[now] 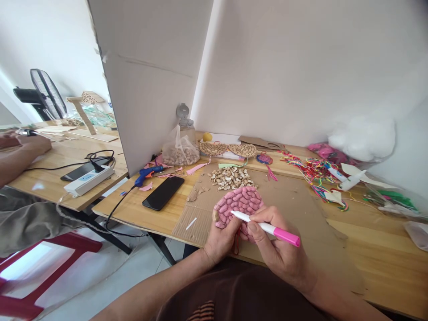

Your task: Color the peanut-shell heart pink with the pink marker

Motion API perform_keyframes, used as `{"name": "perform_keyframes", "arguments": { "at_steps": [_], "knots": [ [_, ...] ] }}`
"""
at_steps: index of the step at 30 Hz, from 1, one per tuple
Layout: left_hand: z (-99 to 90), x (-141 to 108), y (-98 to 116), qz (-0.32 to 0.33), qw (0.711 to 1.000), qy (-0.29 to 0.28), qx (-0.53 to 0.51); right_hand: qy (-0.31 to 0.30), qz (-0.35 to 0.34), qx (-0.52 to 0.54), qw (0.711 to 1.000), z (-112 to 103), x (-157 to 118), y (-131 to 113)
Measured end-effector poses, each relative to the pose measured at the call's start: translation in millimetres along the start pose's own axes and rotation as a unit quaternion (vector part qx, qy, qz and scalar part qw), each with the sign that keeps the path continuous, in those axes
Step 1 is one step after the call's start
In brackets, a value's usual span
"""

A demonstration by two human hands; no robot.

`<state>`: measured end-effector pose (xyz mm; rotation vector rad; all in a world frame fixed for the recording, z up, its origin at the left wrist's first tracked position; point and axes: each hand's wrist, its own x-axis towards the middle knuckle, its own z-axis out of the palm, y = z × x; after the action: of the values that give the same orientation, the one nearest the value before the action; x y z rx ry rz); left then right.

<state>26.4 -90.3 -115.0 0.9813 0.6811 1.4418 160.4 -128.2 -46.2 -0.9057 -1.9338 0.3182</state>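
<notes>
A round piece covered in pink peanut shells (239,200) is gripped at its lower left by my left hand (223,238). A few shells on its left edge are still tan. My right hand (281,245) holds a white marker with a pink end (267,226), its tip against the shells near the middle of the piece. A red cord hangs below the piece between my hands. Just behind it, loose shell pieces (232,177) lie heaped on the cardboard sheet (287,200).
Left of the cardboard lie a black phone (163,193) and a blue glue gun (147,174). Behind stand a bag of peanuts (180,154) and two shell-covered pieces (242,150). Colourful threads (314,169) spread at the right. Another person's hand (35,143) is at the left table.
</notes>
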Motion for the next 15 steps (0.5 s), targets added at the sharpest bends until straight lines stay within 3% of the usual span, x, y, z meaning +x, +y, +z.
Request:
{"name": "perform_keyframes", "arguments": {
  "at_steps": [8,12,15],
  "knots": [
    [2.8,-6.5,-7.2,-0.113,0.992,-0.05,-0.028,-0.027,0.149,0.207,0.967,6.3,-9.0,8.8],
    [3.6,-5.3,-8.3,-0.103,0.993,-0.051,-0.031,-0.032,0.173,0.262,0.949,8.3,-5.6,9.1],
    [4.3,-4.9,-3.7,-0.069,0.995,-0.07,-0.035,-0.022,0.173,0.225,0.959,9.1,-3.9,10.4]
  ]
}}
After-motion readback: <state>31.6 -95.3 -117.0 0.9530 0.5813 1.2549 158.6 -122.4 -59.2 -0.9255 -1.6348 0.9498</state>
